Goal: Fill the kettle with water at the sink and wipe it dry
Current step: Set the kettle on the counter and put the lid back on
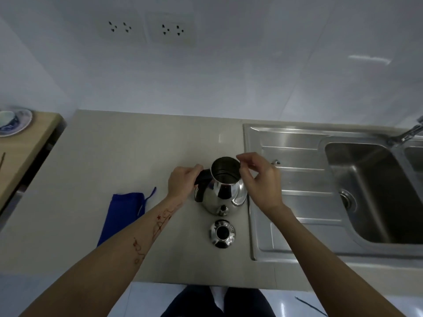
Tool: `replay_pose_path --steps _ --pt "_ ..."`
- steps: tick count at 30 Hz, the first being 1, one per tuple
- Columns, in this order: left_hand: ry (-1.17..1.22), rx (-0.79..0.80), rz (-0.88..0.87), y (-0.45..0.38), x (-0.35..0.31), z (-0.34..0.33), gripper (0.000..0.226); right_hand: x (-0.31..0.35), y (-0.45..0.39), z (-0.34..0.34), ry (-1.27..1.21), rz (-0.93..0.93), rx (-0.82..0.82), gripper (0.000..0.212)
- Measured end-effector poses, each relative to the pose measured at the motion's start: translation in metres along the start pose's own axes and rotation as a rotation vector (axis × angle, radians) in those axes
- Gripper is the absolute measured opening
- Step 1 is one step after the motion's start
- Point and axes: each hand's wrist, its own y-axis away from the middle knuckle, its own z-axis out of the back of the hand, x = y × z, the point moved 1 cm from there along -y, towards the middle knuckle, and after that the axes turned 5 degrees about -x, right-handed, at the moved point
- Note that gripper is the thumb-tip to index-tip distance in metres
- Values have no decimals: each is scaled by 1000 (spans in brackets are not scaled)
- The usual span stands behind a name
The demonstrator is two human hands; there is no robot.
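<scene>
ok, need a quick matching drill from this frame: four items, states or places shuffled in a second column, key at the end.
Items:
1. kettle
2. lid
3. blue cloth
4. left hand

States or places:
A. flat on the counter, left of the kettle
B. on the black handle
C. open at the top, upright on the counter
D. off, lying on the counter nearer the person

Pairs: 1-C, 2-D, 3-A, 4-B

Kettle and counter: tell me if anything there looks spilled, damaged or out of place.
Nothing stands out. The steel kettle stands upright and open on the counter; its lid sits on the counter just in front of it. The left hand is at the black handle, the right hand at the rim. The blue cloth lies flat; no water shows.
</scene>
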Motion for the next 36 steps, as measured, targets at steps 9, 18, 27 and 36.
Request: replay_pose_path --steps 9,18,27,36 --pt "-99 39 -147 0 1 0 46 1 22 -6 273 345 -13 14" --pt "-155 -3 -411 15 1 8 42 -38 93 -22 418 587 398 17" --pt "-156 156 -559 28 16 17 32 -75 132 -57 549 439 570 32" --pt "-153 190 -535 23 16 20 29 -47 112 -43 321 525 534 22"
